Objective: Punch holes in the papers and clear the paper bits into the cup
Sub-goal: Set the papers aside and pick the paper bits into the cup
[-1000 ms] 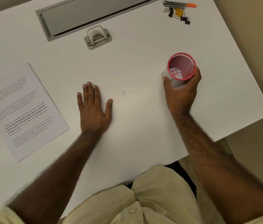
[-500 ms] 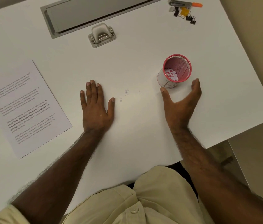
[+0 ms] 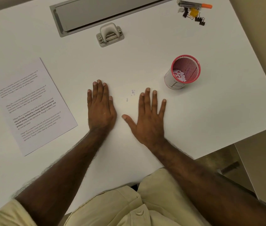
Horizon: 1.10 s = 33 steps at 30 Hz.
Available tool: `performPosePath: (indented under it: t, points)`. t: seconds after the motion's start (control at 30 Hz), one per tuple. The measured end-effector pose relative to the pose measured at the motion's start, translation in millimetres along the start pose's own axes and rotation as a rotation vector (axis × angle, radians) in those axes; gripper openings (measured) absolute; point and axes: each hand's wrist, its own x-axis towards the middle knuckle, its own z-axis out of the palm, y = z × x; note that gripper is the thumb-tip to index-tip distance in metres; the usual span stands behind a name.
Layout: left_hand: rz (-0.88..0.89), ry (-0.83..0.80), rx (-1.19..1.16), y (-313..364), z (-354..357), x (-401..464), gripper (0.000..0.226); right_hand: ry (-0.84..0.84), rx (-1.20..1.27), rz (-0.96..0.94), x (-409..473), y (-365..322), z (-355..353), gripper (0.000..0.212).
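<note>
A pink mesh cup [image 3: 192,62] stands on the white table [image 3: 145,51] at the right, with white paper bits in its bottom. A few loose paper bits [image 3: 132,92] lie on the table between my hands. My left hand [image 3: 101,107] rests flat, palm down, fingers together, holding nothing. My right hand [image 3: 149,119] lies flat with fingers spread, below and left of the cup, not touching it. A grey hole punch [image 3: 109,34] sits at the back centre. A printed sheet of paper [image 3: 34,105] lies at the left.
A long grey recessed cover [image 3: 106,12] runs along the table's back. A stapler with an orange tip [image 3: 194,4] and several binder clips [image 3: 196,16] lie at the back right corner. The table's right edge drops to the floor.
My right hand let go of the cup and moved left and down onto the table, fingers spread. The cup stays standing. My left hand has not moved.
</note>
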Motion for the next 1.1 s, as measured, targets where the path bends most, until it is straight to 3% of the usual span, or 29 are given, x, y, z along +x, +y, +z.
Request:
performPosePath:
  t: [0.23, 0.47, 0.83, 1.1]
  points:
    - [0.0, -0.02, -0.003, 0, -3, 0, 0.06, -0.074, -0.056, -0.225, 23, -14, -1, 0.093]
    - [0.006, -0.004, 0.03, 1, 0, -1, 0.063, -0.029, 0.051, -0.016, 40, 14, -5, 0.099]
    - [-0.024, -0.038, 0.099, 3, -2, -1, 0.064, -0.064, 0.016, -0.292, 29, 13, -4, 0.085]
    - [0.022, -0.02, 0.064, -6, -10, -1, 0.059, -0.03, 0.288, -0.236, 65, 24, -35, 0.064]
